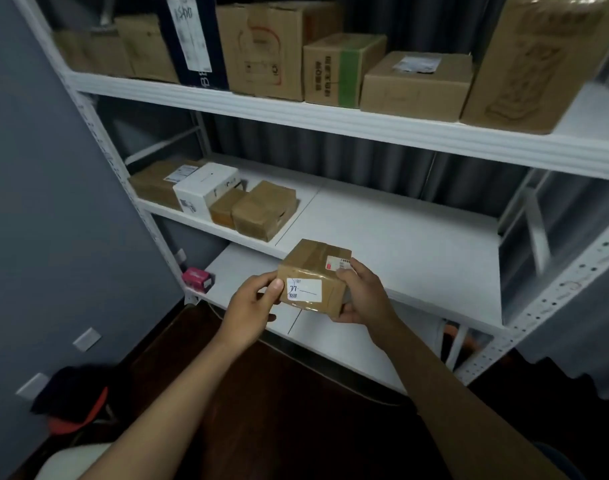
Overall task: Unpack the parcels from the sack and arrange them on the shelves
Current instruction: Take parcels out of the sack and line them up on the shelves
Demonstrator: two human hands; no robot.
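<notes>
Small brown parcel (white label facing camera) held at frame centre, before the middle shelf. Left hand pinches its left edge; right hand grips its right side.

We stand in a parcel storeroom: white metal shelving fills the frame, taped cardboard boxes with shipping labels line the top, smaller parcels sit at middle left, against grey walls.
</notes>
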